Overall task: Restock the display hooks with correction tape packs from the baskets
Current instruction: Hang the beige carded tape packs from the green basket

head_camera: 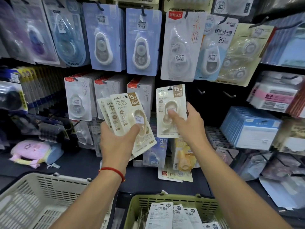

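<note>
Hanging cream pack (170, 111): our right hand (186, 124) pinches its lower blister, hole just at hook. Left of pack, our left hand (115, 138) grips fanned spares (125, 116). Light, stiff card, slick plastic; we hold by blister.

Two bare forearms enter from the lower frame edge, with no sleeves visible. The left hand (115, 139) carries a thin red cord bracelet (113, 172) around the wrist, with a small knot or bead at its outer side. The right hand (189, 123) shows no jewellery. No gloves on either hand.
</note>
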The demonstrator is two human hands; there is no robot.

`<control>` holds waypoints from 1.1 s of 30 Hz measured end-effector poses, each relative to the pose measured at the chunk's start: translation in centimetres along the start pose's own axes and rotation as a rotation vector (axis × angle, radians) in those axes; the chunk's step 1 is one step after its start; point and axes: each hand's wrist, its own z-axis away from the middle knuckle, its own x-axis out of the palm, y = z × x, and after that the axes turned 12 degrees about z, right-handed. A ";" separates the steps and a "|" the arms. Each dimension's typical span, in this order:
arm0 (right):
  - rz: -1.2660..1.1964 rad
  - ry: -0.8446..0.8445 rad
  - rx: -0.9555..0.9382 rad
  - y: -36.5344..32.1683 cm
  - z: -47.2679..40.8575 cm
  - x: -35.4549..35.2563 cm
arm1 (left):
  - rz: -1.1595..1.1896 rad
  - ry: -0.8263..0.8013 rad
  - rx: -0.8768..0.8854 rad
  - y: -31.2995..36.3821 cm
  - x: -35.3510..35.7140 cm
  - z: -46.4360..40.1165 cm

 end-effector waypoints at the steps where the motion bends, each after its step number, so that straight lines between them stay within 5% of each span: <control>1: 0.120 -0.008 0.043 0.3 0.3 0.2 | 0.001 -0.006 0.000 0.0 -0.1 0.0; 3: 0.225 -0.017 0.048 0.7 1.2 0.6 | 0.002 -0.034 -0.019 -0.1 -0.2 0.1; 9: -0.087 -0.294 -0.038 0.8 4.2 1.9 | 0.143 -0.177 -0.206 -1.1 0.3 0.4; 17: -0.466 -0.148 0.108 0.8 4.5 1.6 | 0.247 -0.267 -0.308 -0.8 0.0 0.6; 22: -0.390 0.032 0.047 0.7 3.8 1.0 | 0.072 -0.155 -0.162 -0.5 -0.4 0.5; 33: -0.284 0.132 0.095 0.2 2.7 0.9 | 0.041 -0.057 -0.032 0.0 -0.9 0.4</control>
